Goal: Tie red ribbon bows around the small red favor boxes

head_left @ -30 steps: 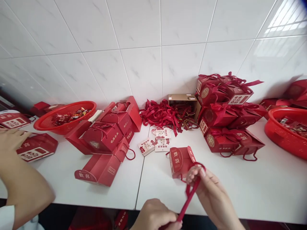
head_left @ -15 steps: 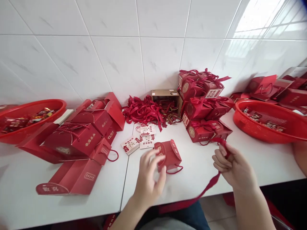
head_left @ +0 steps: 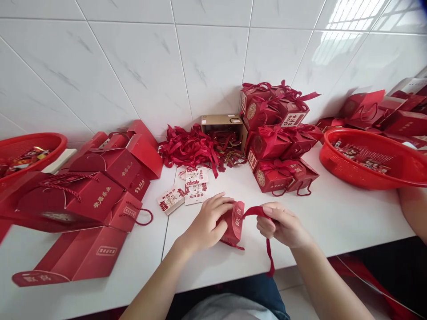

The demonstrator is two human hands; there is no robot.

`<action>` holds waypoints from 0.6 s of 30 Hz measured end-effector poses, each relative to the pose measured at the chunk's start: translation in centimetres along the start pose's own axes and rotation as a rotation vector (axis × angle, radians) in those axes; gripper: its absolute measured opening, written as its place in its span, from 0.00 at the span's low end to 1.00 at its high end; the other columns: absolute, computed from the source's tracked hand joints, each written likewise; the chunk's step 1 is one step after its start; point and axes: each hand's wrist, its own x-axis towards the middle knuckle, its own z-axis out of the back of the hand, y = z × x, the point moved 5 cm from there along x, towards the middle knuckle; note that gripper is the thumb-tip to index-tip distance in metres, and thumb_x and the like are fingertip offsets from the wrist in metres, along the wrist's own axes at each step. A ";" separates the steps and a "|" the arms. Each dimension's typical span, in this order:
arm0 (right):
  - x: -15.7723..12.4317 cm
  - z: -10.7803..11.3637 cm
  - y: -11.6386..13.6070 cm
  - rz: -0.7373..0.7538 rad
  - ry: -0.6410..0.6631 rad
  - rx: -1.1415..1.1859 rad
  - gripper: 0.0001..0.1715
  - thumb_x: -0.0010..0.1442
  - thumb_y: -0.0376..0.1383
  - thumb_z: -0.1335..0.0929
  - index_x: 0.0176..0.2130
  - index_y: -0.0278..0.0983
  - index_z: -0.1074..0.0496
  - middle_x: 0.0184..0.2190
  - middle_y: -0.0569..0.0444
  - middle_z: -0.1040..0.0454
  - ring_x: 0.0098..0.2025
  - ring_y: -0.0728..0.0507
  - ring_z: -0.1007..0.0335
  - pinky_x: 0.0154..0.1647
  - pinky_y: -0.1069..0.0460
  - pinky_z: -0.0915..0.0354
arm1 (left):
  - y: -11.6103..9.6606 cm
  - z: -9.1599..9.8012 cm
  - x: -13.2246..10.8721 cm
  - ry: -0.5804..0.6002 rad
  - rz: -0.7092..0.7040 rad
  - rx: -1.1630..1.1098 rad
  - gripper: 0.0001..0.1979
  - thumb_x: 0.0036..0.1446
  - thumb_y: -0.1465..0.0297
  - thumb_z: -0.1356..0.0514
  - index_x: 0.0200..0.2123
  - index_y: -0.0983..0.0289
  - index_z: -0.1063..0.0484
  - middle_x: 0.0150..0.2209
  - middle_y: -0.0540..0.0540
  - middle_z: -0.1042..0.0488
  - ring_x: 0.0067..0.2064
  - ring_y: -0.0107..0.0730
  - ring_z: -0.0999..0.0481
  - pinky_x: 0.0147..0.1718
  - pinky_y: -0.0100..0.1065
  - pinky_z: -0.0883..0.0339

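A small red gift box [head_left: 232, 226] with a twisted cord handle stands on the white table in front of me. My left hand [head_left: 210, 222] is closed over its left side, thumb at the near face and fingers over the top. Just right of the box, my right hand [head_left: 280, 222] pinches a dark red ribbon [head_left: 255, 211]. One end of the ribbon reaches the box's upper edge, while the other hangs below the hand toward the table edge. Behind the box lie white printed cards [head_left: 195, 186], a few of them overlapping.
Several red boxes [head_left: 113, 200] are heaped at the left. A tangle of ribbons [head_left: 190, 149] lies beside a cardboard box [head_left: 220, 120] by the wall. Ribbon-tied boxes [head_left: 271, 146] stand stacked behind my right hand. Red baskets [head_left: 363, 175] hold small packets; another person's arm [head_left: 410, 209] shows at right.
My left hand has gone from hovering open to gripping the gift box, which is now turned. My right hand has moved left, bringing the ribbon to the box.
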 end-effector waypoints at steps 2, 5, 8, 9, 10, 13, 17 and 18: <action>-0.1 -0.1 0.3 0.028 0.007 0.009 0.27 0.60 0.51 0.34 0.20 0.37 0.38 0.13 0.66 0.53 0.15 0.54 0.63 0.17 0.55 0.61 | 0.2 -0.2 0.2 0.007 0.004 -0.005 0.28 0.53 0.82 0.48 0.54 0.56 0.28 0.58 0.53 0.28 0.65 0.46 0.38 0.63 0.52 0.42; -0.5 -0.2 0.6 0.046 0.017 -0.022 0.25 0.61 0.51 0.34 0.23 0.36 0.34 0.11 0.68 0.55 0.14 0.54 0.65 0.16 0.55 0.59 | 0.5 -0.4 0.3 0.010 0.010 -0.008 0.23 0.57 0.79 0.47 0.53 0.56 0.28 0.57 0.53 0.27 0.64 0.45 0.38 0.63 0.51 0.43; -1.1 0.0 0.5 0.055 0.014 -0.060 0.26 0.62 0.51 0.34 0.22 0.36 0.32 0.11 0.67 0.55 0.14 0.53 0.62 0.17 0.55 0.59 | 0.2 0.5 -0.2 -0.113 0.035 -0.011 0.21 0.60 0.77 0.48 0.55 0.57 0.29 0.59 0.55 0.30 0.66 0.45 0.42 0.64 0.51 0.46; -1.4 0.0 0.4 0.060 0.021 -0.079 0.26 0.62 0.50 0.35 0.21 0.36 0.32 0.11 0.66 0.54 0.15 0.53 0.61 0.17 0.54 0.59 | -0.1 0.9 -0.4 -0.158 0.043 -0.019 0.22 0.60 0.76 0.49 0.56 0.57 0.31 0.60 0.55 0.33 0.68 0.46 0.45 0.65 0.53 0.48; -1.7 0.0 0.3 0.067 0.037 -0.106 0.27 0.62 0.50 0.35 0.21 0.35 0.31 0.11 0.65 0.52 0.15 0.53 0.61 0.17 0.54 0.59 | -0.7 1.3 -0.6 -0.175 0.044 -0.032 0.22 0.61 0.74 0.49 0.58 0.57 0.33 0.63 0.55 0.35 0.69 0.48 0.49 0.65 0.55 0.51; -2.6 -0.4 0.2 0.098 0.124 -0.233 0.28 0.64 0.49 0.36 0.22 0.35 0.28 0.13 0.62 0.48 0.15 0.53 0.57 0.18 0.54 0.56 | -3.3 1.5 -1.0 -0.019 -0.006 -0.081 0.21 0.62 0.64 0.46 0.58 0.54 0.33 0.66 0.54 0.41 0.71 0.57 0.58 0.64 0.62 0.56; -3.7 -1.1 0.3 0.103 0.218 -0.395 0.28 0.66 0.48 0.38 0.25 0.35 0.24 0.14 0.59 0.41 0.16 0.52 0.51 0.19 0.54 0.52 | -6.0 1.4 -1.4 0.154 -0.080 -0.164 0.10 0.63 0.62 0.46 0.38 0.56 0.25 0.62 0.54 0.34 0.68 0.57 0.51 0.63 0.62 0.51; -4.0 -1.1 0.3 0.097 0.232 -0.426 0.28 0.67 0.48 0.39 0.26 0.35 0.23 0.15 0.58 0.38 0.16 0.51 0.48 0.20 0.54 0.50 | -6.1 1.5 -1.6 0.157 -0.081 -0.199 0.10 0.63 0.63 0.46 0.34 0.57 0.26 0.59 0.54 0.31 0.67 0.54 0.47 0.63 0.59 0.49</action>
